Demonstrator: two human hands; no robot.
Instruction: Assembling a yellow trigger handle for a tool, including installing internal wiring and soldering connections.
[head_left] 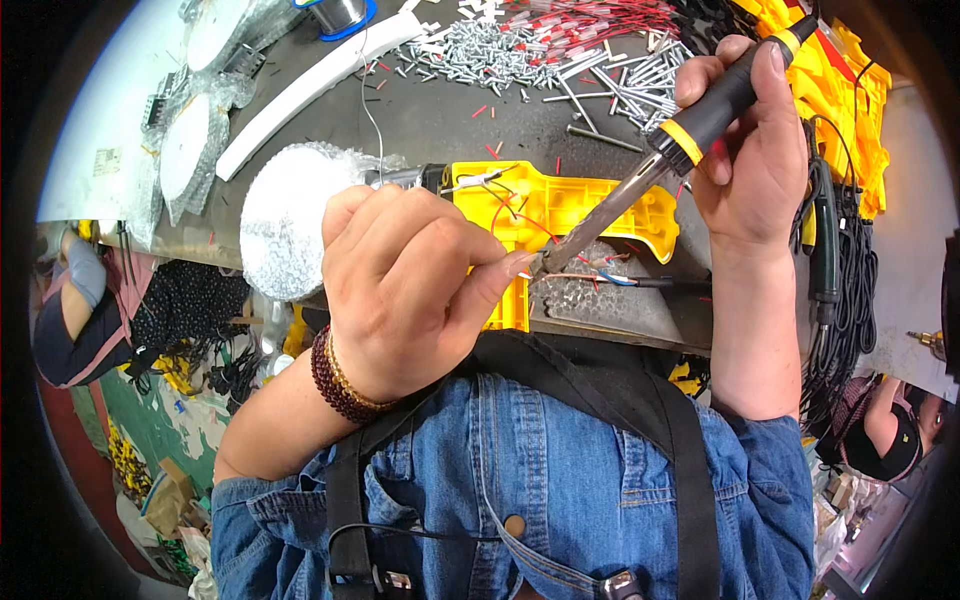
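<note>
While the right hand [750, 150] grips the soldering iron [700, 125], its tip meets wires [590, 272] pinched by the left hand [410, 285] at six o'clock of the yellow housing [570, 205]; joint appears unfinished.

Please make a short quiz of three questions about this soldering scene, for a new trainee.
1. True or false: the right hand holds the soldering iron.
2. Where does the iron's tip meet the wires? A) over the pile of screws B) beside the left hand's fingers, at the yellow plastic housing C) on the solder spool
3. What is worn on the left wrist?

Key: 1 true; 2 B; 3 a dark red bead bracelet.
</note>
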